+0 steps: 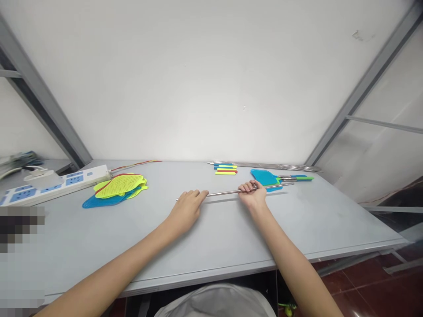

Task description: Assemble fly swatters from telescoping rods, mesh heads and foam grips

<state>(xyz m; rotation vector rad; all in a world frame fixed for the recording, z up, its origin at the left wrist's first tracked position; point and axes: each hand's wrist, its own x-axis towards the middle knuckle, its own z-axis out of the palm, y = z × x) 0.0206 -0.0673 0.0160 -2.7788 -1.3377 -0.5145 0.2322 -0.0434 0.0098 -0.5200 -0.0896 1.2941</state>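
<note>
A thin metal rod (223, 193) lies crosswise between my hands, just above the table. My left hand (189, 206) is closed over its left part, a small tip showing past the knuckles. Fingers of my right hand (254, 196) are curled round the rod farther right, palm partly turned up, and the rod's right end sticks out beyond it. Behind my right hand lie fly swatters with a blue head (264, 177) and metal shafts. Several coloured handle tubes (226, 172) in blue, yellow and red lie in a row behind the rod.
A bundle of metal rods (280, 167) runs along the wall at the back right. On the left sit stacked yellow and blue swatter heads (120, 186) beside a white power strip (59, 185). The grey table (228, 237) ends near my body.
</note>
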